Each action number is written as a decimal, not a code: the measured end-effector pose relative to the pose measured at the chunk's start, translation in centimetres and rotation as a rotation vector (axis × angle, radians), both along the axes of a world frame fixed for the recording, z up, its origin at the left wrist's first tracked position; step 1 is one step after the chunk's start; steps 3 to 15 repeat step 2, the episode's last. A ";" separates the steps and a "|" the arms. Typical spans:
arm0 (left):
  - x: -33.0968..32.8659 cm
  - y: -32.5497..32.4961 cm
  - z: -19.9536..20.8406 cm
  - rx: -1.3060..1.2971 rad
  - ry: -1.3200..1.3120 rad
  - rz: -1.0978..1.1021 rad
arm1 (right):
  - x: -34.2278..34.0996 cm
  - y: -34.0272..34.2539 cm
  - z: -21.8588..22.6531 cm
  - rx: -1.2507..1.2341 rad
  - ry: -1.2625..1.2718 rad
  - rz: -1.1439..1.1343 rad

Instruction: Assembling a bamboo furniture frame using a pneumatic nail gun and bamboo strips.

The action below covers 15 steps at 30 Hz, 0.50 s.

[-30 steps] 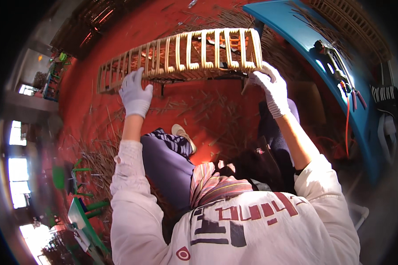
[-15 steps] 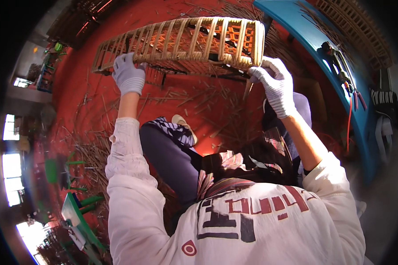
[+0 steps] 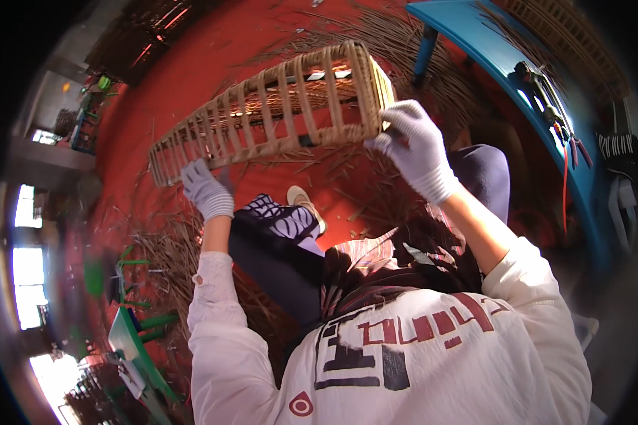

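Observation:
A long, slatted wicker basket (image 3: pixel 366 92) is held up over the floor, its right end raised higher than its left. Its side of spaced, wrapped uprights faces me, and dark strips show inside. My left hand (image 3: pixel 209 191), in a pale striped knit glove, closes on the lower rim near the left end. At the right end, my right hand (image 3: pixel 420 152) in a matching glove pinches the lower corner between thumb and fingers. The palm hides part of that grip.
Cane offcuts (image 3: pixel 340 173) litter the red floor (image 3: pixel 262 53). A blue table (image 3: pixel 468 32) at the right carries pliers-like hand tools (image 3: pixel 542 95) and a red cord (image 3: pixel 566 184). Cane strips (image 3: pixel 432 78) are heaped beside it. A green-edged stool (image 3: pixel 138 347) stands at the lower left.
The basket has tilted, its left end dropping toward me and its right end shifting left. My left hand moved down with it; my right hand moved left and slightly down.

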<state>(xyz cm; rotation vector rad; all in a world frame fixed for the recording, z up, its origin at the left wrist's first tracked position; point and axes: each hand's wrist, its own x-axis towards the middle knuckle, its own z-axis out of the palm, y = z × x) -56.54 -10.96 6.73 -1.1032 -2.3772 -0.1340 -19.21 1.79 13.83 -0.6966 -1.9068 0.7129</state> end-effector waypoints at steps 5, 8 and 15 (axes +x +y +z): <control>1.7 0.7 0.6 -0.183 -0.109 0.123 | 0.4 2.3 -0.2 0.060 -0.034 -0.026; 1.7 0.7 0.6 -0.183 -0.109 0.123 | 0.4 2.3 -0.2 0.060 -0.034 -0.026; 1.7 0.7 0.6 -0.183 -0.109 0.123 | 0.4 2.3 -0.2 0.060 -0.034 -0.026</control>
